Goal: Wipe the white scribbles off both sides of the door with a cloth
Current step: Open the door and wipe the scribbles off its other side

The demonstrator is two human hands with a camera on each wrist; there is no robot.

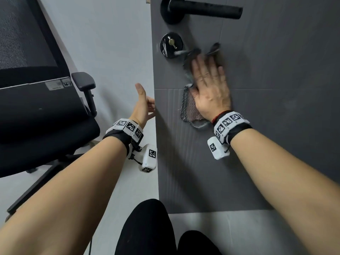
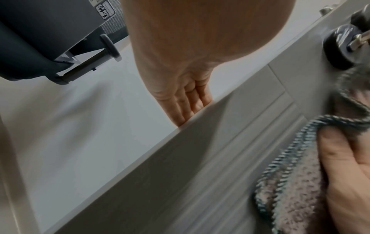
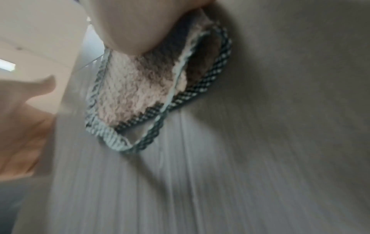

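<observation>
cloth point(image 1: 191, 105) flat on grey door point(image 1: 276, 126), below the lock point(image 1: 171, 45) | right hand point(image 1: 209, 85) spread, pressing it | left hand point(image 1: 145, 105) hooked round door edge, thumb up | no scribbles visible on this face, probably nearly done; far side unseen | handle point(image 1: 202, 10) above, key in the way; chair point(image 1: 36, 89) left

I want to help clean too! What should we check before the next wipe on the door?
1. Cloth flat on the door: ok, the right hand presses it.
2. Door steadied: ok, left hand fingers reach round its edge.
3. Key in the lock, close to the cloth: not ok, might snag.
4. Scribbles gone on this side: cannot tell, blurred.
5. Far side clean: cannot tell, hidden.
</observation>
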